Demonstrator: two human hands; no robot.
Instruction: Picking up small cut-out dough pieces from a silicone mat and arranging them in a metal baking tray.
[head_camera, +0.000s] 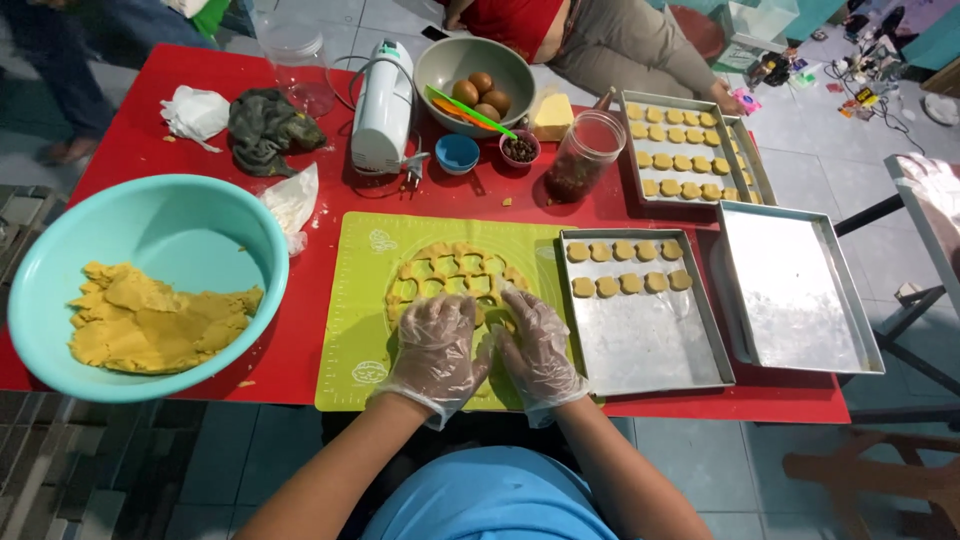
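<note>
Nearest, on the green mat (360, 290), the left hand (437, 345) and right hand (538, 350), both in thin clear gloves, press curled fingers (470, 318) onto the rolled dough sheet (455, 275) at its near edge; whether they grip a cut piece I cannot tell. The sheet looks soft and full of cut-outs, so a lifted round could tear or lose shape. Right of the mat, the half-filled tray (650, 345) sits near the tabletop (250, 90) edge; a nudge might tip it.

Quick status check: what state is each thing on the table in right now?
Dough sheet: rolled flat, full of cut-out holes.
Near tray: two rows of cookies, rest bare.
Far tray: nearly full.
Right tray: empty.
Teal bowl: dough inside.
Hands: gloved, on the dough.
</note>
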